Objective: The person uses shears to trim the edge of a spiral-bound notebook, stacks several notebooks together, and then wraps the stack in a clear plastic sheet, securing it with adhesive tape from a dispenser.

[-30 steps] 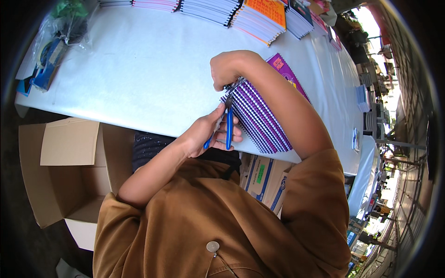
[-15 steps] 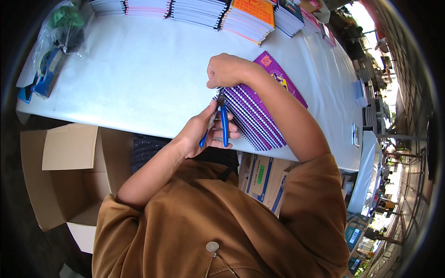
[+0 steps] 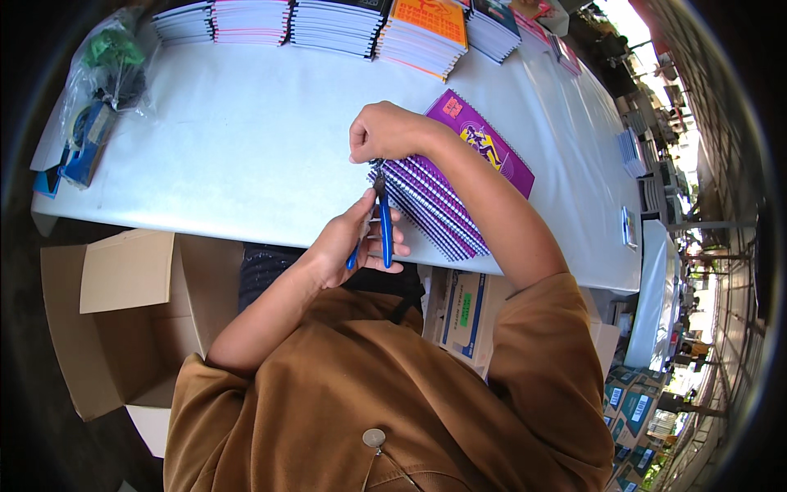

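A stack of purple notebooks [image 3: 490,149] with spiral spines lies near the table's front edge, the coils [image 3: 438,207] turned toward me. My left hand [image 3: 338,243] is closed around a pair of pliers [image 3: 385,234] with blue handles, held spread apart in the palm. The dark jaws point away from me, at the left corner of the stack, by the coil ends. Just beyond them my right hand [image 3: 385,131] is bent down over the same corner with its fingers curled in. What those fingers grip is hidden behind the hand. My right forearm crosses over the stack.
Stacks of bound books [image 3: 340,29] line the table's far edge. At the left stand a blue tape dispenser [image 3: 88,143] and a clear plastic bag [image 3: 115,61] with something green inside. An open cardboard box [image 3: 135,320] is below the front edge, and other cartons [image 3: 463,307] are under the table.
The view has shifted slightly, so the table's things appear a little further left. Both hands keep nearly the same pose at the stack's corner, and the pliers stay in the left hand.
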